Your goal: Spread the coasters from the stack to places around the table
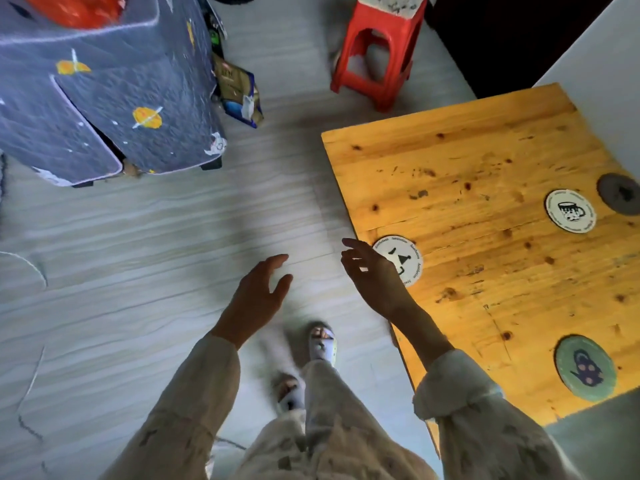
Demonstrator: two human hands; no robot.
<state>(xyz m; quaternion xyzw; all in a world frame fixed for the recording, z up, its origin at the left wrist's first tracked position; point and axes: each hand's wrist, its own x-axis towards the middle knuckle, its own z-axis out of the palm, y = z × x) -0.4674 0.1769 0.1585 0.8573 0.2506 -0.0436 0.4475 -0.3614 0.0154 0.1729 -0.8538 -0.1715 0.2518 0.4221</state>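
Observation:
Several round coasters lie apart on the wooden table [450, 161]. A white coaster with a black figure [407, 259] rests near the table's left edge, partly hidden by my right hand [375, 275], which hovers over it with fingers spread and nothing held. Another white coaster with a cup drawing [570, 211] lies toward the right, a grey coaster [620, 194] is cut off by the right border, and a green coaster with a teapot [586, 367] sits close to the front edge. My left hand [258, 296] hangs open over the floor, left of the table.
A red plastic stool [377, 53] stands on the pale floor beyond the table. At upper left is furniture under a grey space-print cover [104, 98], with packets [240, 95] leaning beside it. My legs and slippered feet [322, 344] are below, next to the table's edge.

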